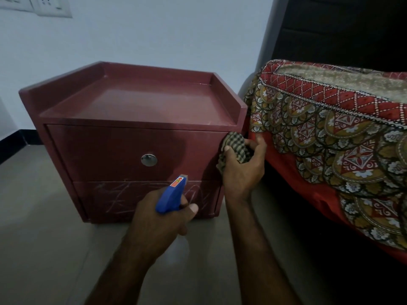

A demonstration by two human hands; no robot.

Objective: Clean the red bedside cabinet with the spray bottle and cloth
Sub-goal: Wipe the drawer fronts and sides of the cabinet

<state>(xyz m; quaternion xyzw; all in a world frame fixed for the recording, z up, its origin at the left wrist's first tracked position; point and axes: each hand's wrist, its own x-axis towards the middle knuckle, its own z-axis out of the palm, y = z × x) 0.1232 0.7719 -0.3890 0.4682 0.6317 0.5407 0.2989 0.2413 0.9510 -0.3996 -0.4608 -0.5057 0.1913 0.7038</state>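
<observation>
The red bedside cabinet (123, 146) stands on the floor against the wall, with a raised rim around its top, a round metal knob (149, 160) on the upper drawer and white scratch marks on the lower drawer. My left hand (160, 219) grips the blue trigger head of the spray bottle (171, 194), its nozzle aimed at the cabinet front; the bottle's body is hidden under the hand. My right hand (242, 170) holds a checked cloth (234, 148) bunched against the upper drawer's right edge.
A bed with a red and ochre patterned cover (330, 133) hangs close to the cabinet's right side, leaving a narrow gap. A dark headboard (343, 29) rises behind it. Beige floor tiles (44, 249) spread in front. Wall sockets (46, 5) sit at top left.
</observation>
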